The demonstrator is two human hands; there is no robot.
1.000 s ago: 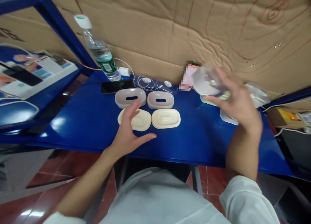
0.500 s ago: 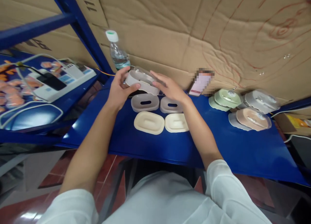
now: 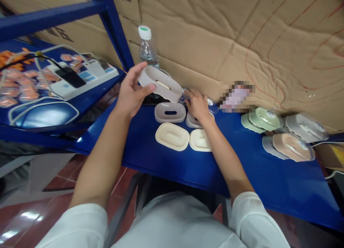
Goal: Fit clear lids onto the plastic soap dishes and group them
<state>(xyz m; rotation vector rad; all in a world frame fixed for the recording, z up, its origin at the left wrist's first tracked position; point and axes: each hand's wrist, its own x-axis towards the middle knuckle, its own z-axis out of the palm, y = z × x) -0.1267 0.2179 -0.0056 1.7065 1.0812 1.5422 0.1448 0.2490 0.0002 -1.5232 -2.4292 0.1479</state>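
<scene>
In my left hand (image 3: 131,92) is a grey oval soap dish (image 3: 162,84), tilted above the table, thumb on its near side. A cream piece shows through its slot. My right hand (image 3: 197,103) has its fingers curled over a clear plastic lid (image 3: 213,106) low at the back of the table; the hand hides part of it. Below the held dish lies a grey slotted tray (image 3: 170,118). A second grey tray (image 3: 192,122) is partly under my right hand. In front lie two cream oval pieces, a left one (image 3: 172,136) and a right one (image 3: 199,140) partly behind my forearm.
A water bottle (image 3: 148,49) stands behind my left hand. A blurred phone (image 3: 235,97) leans against the cardboard (image 3: 201,36). Several lidded soap dishes (image 3: 294,147) stand at the right of the blue table (image 3: 172,169). A power strip (image 3: 94,76) lies on the left shelf.
The clear lid has come off the grey soap dish. My right hand has moved right and down with it, while my left hand keeps the dish and tips it. The camera view has shifted.
</scene>
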